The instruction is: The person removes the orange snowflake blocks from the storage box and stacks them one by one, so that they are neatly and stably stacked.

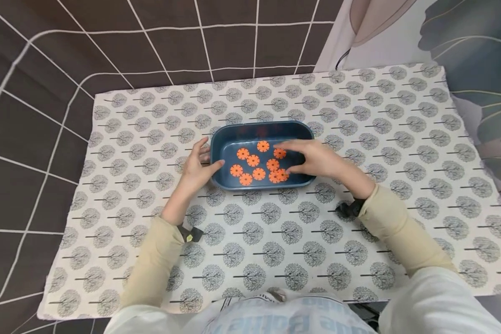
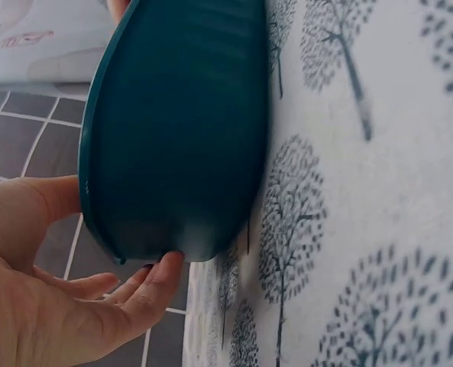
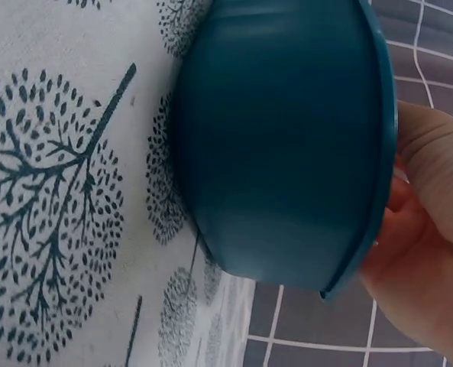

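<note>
A dark blue-green oblong tub (image 1: 265, 187) rests on the cloth, with several orange notched discs (image 1: 259, 174) spread over its floor. My left hand (image 1: 195, 168) holds the tub's left end, thumb over the rim and the other fingers outside; the left wrist view shows fingertips of that hand (image 2: 96, 298) against the outer wall. Reaching over the right end, my right hand (image 1: 317, 157) has its thumb and fingers spread inside the tub, close above the discs at that side. From the right wrist, the tub wall hides the fingertips of that hand (image 3: 425, 222).
A white cloth (image 1: 250, 241) with a grey tree print covers the table. Dark fabric with white grid lines (image 1: 171, 46) stands along the back and left. A grey-blue curtain (image 1: 476, 55) hangs at the right.
</note>
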Demonstrator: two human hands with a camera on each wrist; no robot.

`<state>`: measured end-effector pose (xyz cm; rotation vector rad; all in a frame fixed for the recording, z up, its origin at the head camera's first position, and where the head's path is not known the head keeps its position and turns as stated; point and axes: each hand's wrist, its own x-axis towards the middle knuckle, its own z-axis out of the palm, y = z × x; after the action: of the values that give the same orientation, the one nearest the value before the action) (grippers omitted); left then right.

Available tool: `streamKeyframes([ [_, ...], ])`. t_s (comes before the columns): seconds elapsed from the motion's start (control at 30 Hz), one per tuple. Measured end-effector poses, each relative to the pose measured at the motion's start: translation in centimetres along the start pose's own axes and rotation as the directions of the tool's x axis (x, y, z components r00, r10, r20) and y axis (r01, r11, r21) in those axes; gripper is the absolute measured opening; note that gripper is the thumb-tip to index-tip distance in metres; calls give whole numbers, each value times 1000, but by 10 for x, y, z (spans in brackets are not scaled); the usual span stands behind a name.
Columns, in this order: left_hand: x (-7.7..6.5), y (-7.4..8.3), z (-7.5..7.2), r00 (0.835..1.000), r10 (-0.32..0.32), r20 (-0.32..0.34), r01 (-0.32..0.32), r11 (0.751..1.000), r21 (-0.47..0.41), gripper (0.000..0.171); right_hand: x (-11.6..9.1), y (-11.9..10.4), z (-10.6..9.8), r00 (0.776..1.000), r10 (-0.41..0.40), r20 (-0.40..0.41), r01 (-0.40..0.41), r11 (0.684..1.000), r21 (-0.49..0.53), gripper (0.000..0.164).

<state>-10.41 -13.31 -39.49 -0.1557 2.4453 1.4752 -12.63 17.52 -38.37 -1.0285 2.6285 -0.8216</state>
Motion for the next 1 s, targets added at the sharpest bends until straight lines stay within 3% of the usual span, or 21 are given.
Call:
streamKeyframes([
  [0.13,-5,-3,0,999,20,-27,-22,999,-43,82,4,-1,6,997,-54,54,54,999,-5,57],
  [0.23,-13,-6,1,999,31,-44,-34,998,-47,84,3,-4,12,996,-47,81,48,999,-10,54],
  [0.53,-15,-4,8,994,74,-82,-74,997,7,70,8,-7,14,986,49,158,-21,984,-176,43],
  [1.0,-10,-4,8,997,-29,-75,29,1000,7,70,21,-8,20,965,79,249,-29,980,-198,35],
])
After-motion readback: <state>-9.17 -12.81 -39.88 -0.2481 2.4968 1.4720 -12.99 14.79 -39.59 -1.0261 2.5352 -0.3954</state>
